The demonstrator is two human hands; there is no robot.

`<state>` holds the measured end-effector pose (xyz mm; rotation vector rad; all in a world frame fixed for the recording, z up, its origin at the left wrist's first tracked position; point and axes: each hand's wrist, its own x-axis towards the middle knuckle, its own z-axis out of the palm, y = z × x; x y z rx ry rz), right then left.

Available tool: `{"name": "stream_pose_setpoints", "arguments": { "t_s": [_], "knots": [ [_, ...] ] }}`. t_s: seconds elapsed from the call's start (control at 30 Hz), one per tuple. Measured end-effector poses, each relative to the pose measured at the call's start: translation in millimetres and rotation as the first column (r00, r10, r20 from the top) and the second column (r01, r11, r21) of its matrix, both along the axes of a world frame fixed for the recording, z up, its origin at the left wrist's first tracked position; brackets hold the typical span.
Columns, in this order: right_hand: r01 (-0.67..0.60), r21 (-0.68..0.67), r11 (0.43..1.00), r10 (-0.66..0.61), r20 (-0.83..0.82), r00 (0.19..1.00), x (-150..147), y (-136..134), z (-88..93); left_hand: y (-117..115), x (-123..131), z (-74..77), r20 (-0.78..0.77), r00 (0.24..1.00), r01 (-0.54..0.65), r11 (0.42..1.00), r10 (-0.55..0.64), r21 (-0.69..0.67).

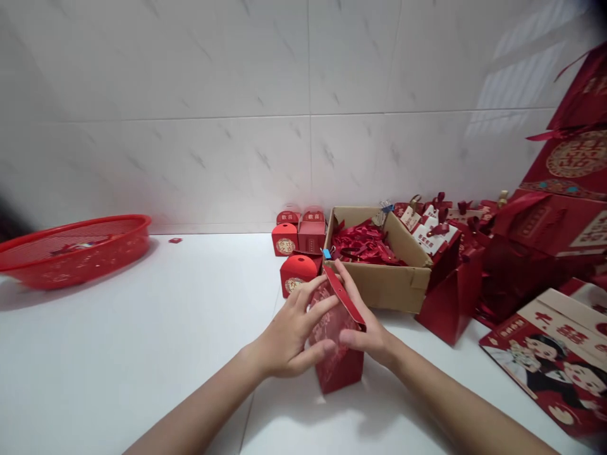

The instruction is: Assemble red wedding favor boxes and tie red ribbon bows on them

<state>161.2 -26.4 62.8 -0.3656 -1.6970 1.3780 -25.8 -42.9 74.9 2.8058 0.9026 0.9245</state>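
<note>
A red paper gift bag [340, 373] with a pale printed front stands on the white surface in front of me, its narrow top flap upright with small holes. My left hand [296, 332] is on its left side, fingers reaching over the printed front toward the flap. Around the right of the bag's top goes my right hand [367, 328], thumb at the front and fingers behind the flap. Both hands hold the bag between them. Close behind are small red candy boxes [300, 272] and a cardboard box [389, 284] filled with dark red ribbons [363, 243].
A red mesh basket [137, 243] lies at the far left, with a small red piece [175, 240] near it. Finished-looking red gift bags [455, 297] crowd the right side. A flat printed bag [550, 360] lies at front right. A tiled wall [213, 170] bounds the back.
</note>
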Motion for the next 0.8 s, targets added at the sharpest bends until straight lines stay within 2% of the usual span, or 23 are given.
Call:
{"name": "stream_pose_setpoints", "arguments": {
  "t_s": [0.1,0.17,0.23,0.3,0.4,0.47,0.5,0.57,0.63,0.73,0.8],
  "knots": [
    [-0.120,-0.073,0.990,0.110,-0.129,0.985,13.5,-3.6,-5.4,5.1,27.0,0.2,0.065,0.998,0.004,0.999,-0.006,0.036],
    [-0.169,-0.140,0.976,0.132,-0.242,0.961,17.6,-5.6,-7.0,5.2,42.6,-0.7,0.150,0.989,0.003,1.000,-0.006,0.019],
    [-0.183,-0.169,0.969,0.128,-0.292,0.948,19.7,-7.5,-5.7,3.6,51.6,-3.3,0.253,0.967,0.018,1.000,-0.021,0.015],
    [-0.164,-0.163,0.973,0.116,-0.270,0.956,21.2,-9.3,-1.7,1.1,53.3,-7.8,0.344,0.936,0.065,0.997,-0.079,0.051],
    [-0.060,-0.098,0.993,0.043,-0.174,0.984,24.1,-13.2,6.2,-2.7,47.4,-13.9,0.414,0.897,0.118,0.987,-0.154,0.112],
    [0.059,0.016,0.998,-0.057,-0.098,0.994,26.1,-17.8,11.0,-5.4,43.0,-14.9,0.425,0.891,0.106,0.983,-0.160,0.148],
    [0.126,0.105,0.986,-0.120,-0.058,0.991,26.5,-21.1,12.9,-6.9,41.3,-14.2,0.429,0.889,0.090,0.980,-0.160,0.179],
    [0.236,0.297,0.925,-0.240,-0.024,0.970,25.7,-29.8,15.1,-10.4,38.8,-10.6,0.429,0.891,0.034,0.963,-0.151,0.268],
    [0.310,0.396,0.864,-0.311,-0.063,0.948,22.2,-40.2,14.2,-14.2,36.5,-4.9,0.406,0.904,-0.020,0.932,-0.138,0.362],
    [0.405,0.358,0.842,-0.375,-0.153,0.914,16.0,-52.7,6.9,-19.0,32.1,4.4,0.361,0.926,-0.059,0.899,-0.113,0.433],
    [0.438,0.314,0.842,-0.439,-0.072,0.896,14.0,-54.7,-0.2,-21.4,29.1,9.1,0.356,0.929,-0.069,0.899,-0.100,0.433]
  ]
}}
